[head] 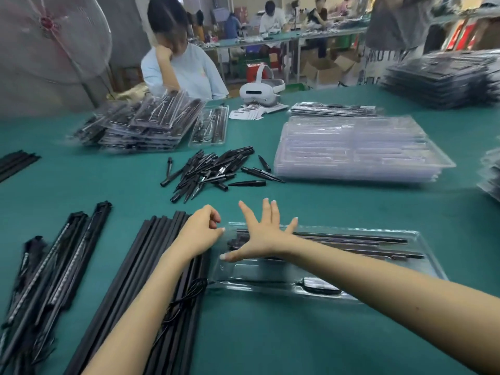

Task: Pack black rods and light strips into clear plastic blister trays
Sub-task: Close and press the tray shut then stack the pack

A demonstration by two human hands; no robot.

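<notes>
Right hand point(263, 236) is spread flat with straight fingers, palm down over the left end of the tray point(422, 255) nearest me; I judge I have it there to press the black parts into their channels or to steady the tray, though I cannot tell whether the palm actually bears on the plastic. Left hand point(201, 231) sits at the tray's left edge with fingers loosely curled; whether it pinches the rim or holds nothing, I cannot tell. Inside the tray I see long rods point(351, 240) lying lengthwise in the far channels and a coiled cable point(320, 289) in the near compartment, so this tray appears largely filled. Loose rods point(159, 266) lie bundled just left of the tray, under my left forearm, and the light strips point(65, 255) lie further left, both within easy reach of the left hand. Spikes point(213, 170) are heaped mid-table beyond the hands. Empty trays point(357, 147) are stacked to the right of the spikes, packed trays point(140, 125) at the far left. Motion blur limits finer detail.
</notes>
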